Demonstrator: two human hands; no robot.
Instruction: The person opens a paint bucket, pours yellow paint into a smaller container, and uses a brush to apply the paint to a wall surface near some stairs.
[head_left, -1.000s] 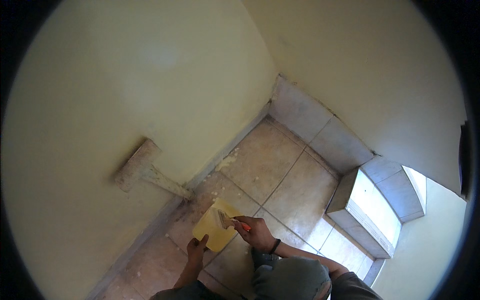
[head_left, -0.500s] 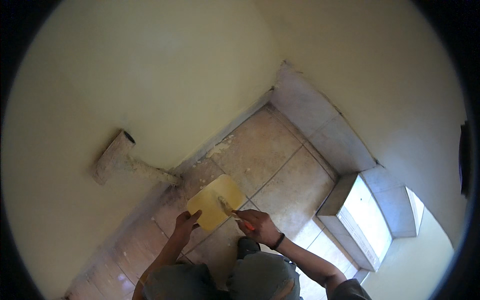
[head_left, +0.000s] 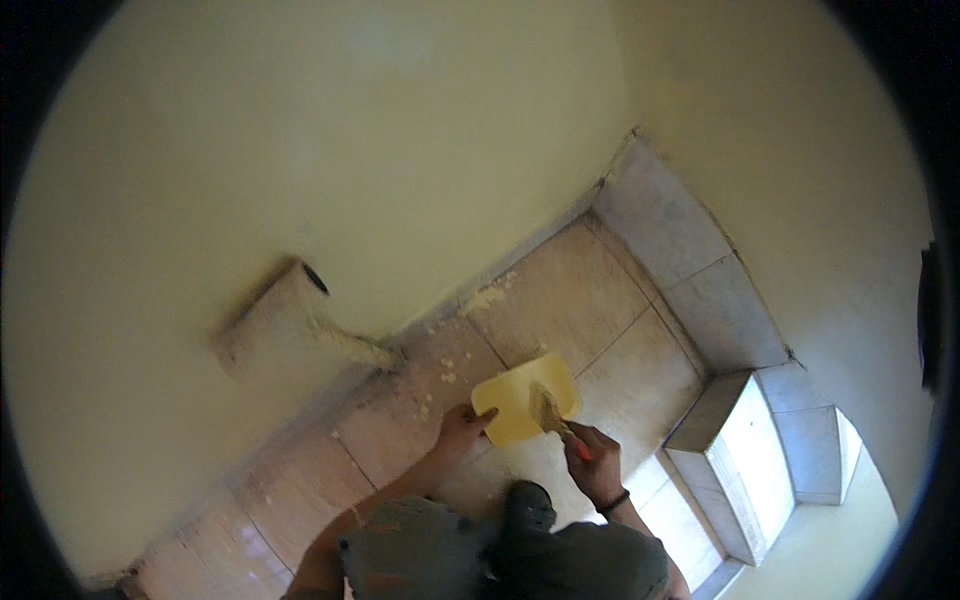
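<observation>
While left hand (head_left: 462, 428) grips, yellow board (head_left: 522, 398) between hands

The board (head_left: 520, 402) looks like smooth yellow plastic, matt. The scraper (head_left: 548, 408) carries a rough, pasty smear — its handle glossy orange. The wall (head_left: 330, 150) is matt cream paint, smooth; the pipe (head_left: 268, 315) crusted and rough. Floor tiles (head_left: 570, 300) are dull beige, flecked with crumbly filler.

Two pale yellow walls (head_left: 330, 130) meet at a corner above a beige tiled floor (head_left: 580, 300). A grey tile skirting (head_left: 690, 260) lines the right wall. A pipe stub (head_left: 275, 310) juts from the left wall. Crumbs of plaster (head_left: 485, 297) lie along the floor's wall edge.
</observation>
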